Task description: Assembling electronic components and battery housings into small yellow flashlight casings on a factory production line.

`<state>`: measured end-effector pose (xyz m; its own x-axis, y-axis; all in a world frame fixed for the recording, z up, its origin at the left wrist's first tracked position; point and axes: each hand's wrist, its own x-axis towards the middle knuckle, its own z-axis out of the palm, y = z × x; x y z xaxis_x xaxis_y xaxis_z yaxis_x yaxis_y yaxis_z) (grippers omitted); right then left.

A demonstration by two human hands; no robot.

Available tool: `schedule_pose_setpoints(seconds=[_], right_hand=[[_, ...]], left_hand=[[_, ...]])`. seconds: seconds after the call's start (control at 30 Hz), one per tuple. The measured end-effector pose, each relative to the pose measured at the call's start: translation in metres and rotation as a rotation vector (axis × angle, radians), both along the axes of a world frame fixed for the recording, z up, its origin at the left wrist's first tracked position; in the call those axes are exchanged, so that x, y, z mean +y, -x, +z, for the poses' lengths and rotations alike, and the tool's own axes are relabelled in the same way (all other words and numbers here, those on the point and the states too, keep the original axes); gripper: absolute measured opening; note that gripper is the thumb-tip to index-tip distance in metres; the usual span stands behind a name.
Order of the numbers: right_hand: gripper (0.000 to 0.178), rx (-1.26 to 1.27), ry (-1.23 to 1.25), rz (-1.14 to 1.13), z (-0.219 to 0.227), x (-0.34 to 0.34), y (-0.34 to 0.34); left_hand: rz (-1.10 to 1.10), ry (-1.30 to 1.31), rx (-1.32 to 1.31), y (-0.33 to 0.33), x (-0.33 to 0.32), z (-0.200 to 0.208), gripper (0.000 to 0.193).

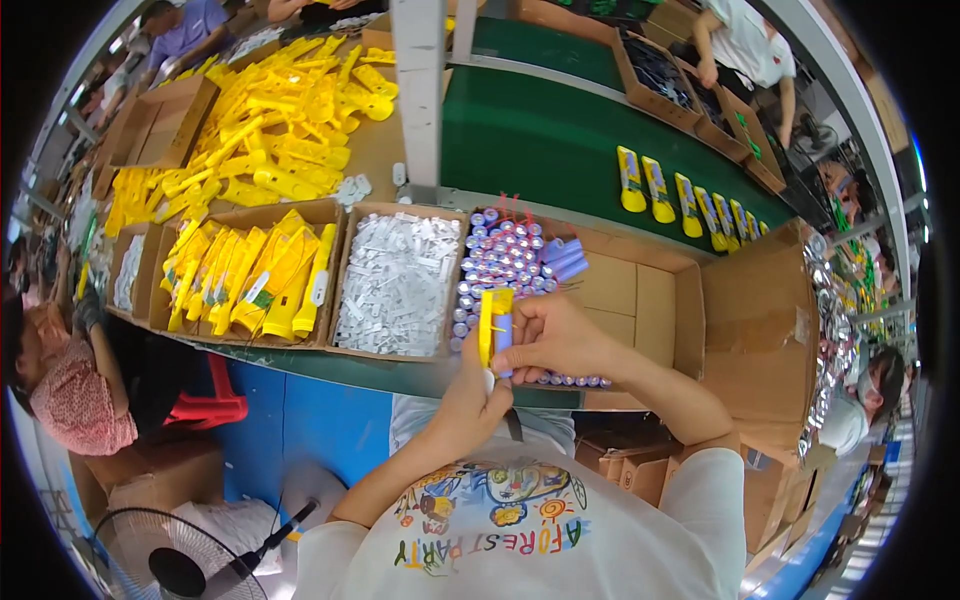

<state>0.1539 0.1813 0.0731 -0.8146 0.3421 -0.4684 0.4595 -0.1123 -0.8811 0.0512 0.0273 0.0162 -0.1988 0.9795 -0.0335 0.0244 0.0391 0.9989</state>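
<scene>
The left hand [468,392] has its grip closed around the lower end of a yellow plastic casing [487,322], which stands nearly upright between the two hands, just in front of the person's chest. The right hand [555,337] has its fingers pinched shut on a pale purple cylindrical battery cell [504,338], pressed against the right side of the casing. Both hands touch one another at the thumbs, above the near edge of the surface [330,368].

In the head view, directly behind the hands, an open cardboard box [640,300] holds many upright battery cells [505,255] with silvery tops, crowded into its left part; a few cells lie on their sides near the middle. To the left of it sits a box of small white parts [397,283], and further left a box of yellow casings [258,275] stacked on edge. Beyond those, a large loose heap of yellow parts [270,110] covers the surface. A green conveyor belt [540,150] runs behind the boxes and carries a row of assembled yellow pieces [690,200] toward the right. Other people work at the far edges, and one sits on a red stool [205,405] at the left. A fan [180,560] stands on the floor at the lower left.
</scene>
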Motion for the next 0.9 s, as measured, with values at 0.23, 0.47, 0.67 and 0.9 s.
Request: schedule_pose_setpoints(seconds=[0.23,0.47,0.67,0.9], right_hand=[[0.021,0.396,-0.69,0.302,-0.02,0.029,0.094],[0.011,0.055,-1.355,0.771,-0.051,0.022,0.125],[0.013,0.432,-0.795,0.347,-0.024,0.033,0.098],[0.012,0.372,-0.353,0.226,-0.022,0.023,0.081]], left_hand=[[0.464,-0.065,-0.684,0.045,-0.018,0.0,0.034],[0.563,-0.085,-0.827,0.05,-0.037,0.004,0.047],[0.354,-0.053,-0.965,0.044,-0.043,-0.004,0.042],[0.283,0.076,-0.798,0.034,-0.031,-0.002,0.036]])
